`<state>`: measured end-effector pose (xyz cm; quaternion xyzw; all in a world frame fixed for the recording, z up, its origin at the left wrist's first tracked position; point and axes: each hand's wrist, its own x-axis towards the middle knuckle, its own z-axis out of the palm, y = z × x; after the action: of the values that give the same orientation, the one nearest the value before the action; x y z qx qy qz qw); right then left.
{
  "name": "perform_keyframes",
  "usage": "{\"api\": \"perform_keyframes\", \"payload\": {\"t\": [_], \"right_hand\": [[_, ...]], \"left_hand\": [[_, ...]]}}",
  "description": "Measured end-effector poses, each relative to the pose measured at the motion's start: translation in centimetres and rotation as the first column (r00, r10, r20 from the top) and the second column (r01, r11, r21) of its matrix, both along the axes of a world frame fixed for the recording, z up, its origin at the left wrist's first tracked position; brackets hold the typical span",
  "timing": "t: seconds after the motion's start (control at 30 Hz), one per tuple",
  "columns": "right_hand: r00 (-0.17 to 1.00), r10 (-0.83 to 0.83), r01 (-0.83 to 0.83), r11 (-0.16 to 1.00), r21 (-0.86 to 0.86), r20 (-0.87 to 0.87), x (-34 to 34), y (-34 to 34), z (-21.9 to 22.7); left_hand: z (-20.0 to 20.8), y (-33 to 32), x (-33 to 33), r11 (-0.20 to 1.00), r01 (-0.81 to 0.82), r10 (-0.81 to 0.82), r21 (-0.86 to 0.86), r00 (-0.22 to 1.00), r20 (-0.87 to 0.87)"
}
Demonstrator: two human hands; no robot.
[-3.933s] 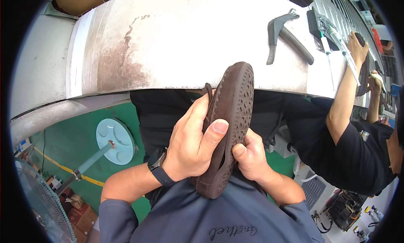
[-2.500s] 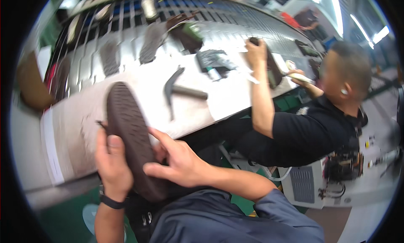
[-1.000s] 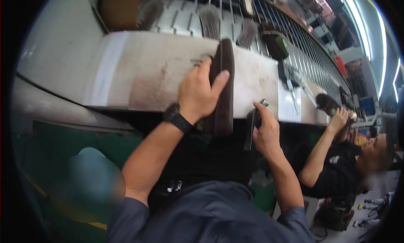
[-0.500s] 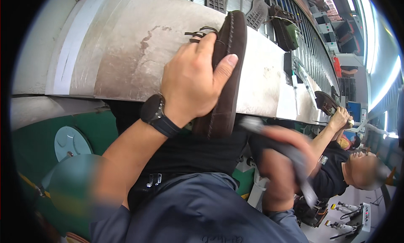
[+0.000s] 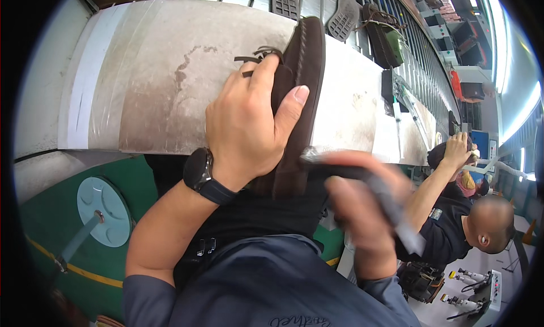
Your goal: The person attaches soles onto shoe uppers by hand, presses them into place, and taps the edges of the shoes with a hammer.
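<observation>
A dark brown suede lace-up shoe [image 5: 301,77] with a stitched edge stands tilted on its side across the bench edge, its heel end hanging toward my lap. My left hand [image 5: 242,120] grips its upper, the thumb pressed on the side and the fingers near the laces [image 5: 259,55]. My right hand [image 5: 362,208], smeared by motion, is closed round a hammer-like tool [image 5: 391,205] with a grey handle. The tool's shiny metal end [image 5: 310,155] is at the shoe's side near the heel; whether it touches cannot be made out.
A stained white bench top [image 5: 158,72] lies ahead. Beyond it, a conveyor carries loose soles [image 5: 343,18] and another brown shoe [image 5: 381,41]. Brushes or applicators [image 5: 398,120] lie at the right. A co-worker [image 5: 453,213] handles a shoe there. A round blue stool [image 5: 103,211] is at left.
The shoe and my left hand have shifted slightly left and down in view. My right hand has brought the tool's metal end closer to the shoe's heel side.
</observation>
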<state>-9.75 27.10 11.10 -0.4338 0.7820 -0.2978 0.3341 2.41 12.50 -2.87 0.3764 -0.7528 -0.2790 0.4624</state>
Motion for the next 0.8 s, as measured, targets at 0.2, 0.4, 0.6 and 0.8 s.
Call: {"api": "perform_keyframes", "payload": {"t": [0.2, 0.4, 0.6, 0.8], "right_hand": [[0.973, 0.075, -0.056, 0.994, -0.091, 0.218, -1.4, -2.1, -0.4], [0.824, -0.026, 0.346, 0.814, -0.467, 0.565, -4.1, -2.7, -1.7], [0.896, 0.091, 0.040, 0.958, -0.282, 0.435, -4.8, -6.7, -3.2], [0.881, 0.056, 0.293, 0.716, -0.634, 0.470, -6.0, -4.2, -2.2]], "left_hand": [[-0.8, -0.7, 1.0, 1.000, 0.014, -0.014, 0.024, 1.000, -0.003], [0.1, -0.4, 1.0, 0.998, 0.061, -0.061, 0.024, 0.998, 0.021], [0.8, -1.0, 1.6, 0.992, 0.086, -0.101, 0.097, 0.981, 0.165], [3.6, -0.7, 0.1, 0.973, 0.101, -0.157, 0.205, 0.949, 0.275]]}}
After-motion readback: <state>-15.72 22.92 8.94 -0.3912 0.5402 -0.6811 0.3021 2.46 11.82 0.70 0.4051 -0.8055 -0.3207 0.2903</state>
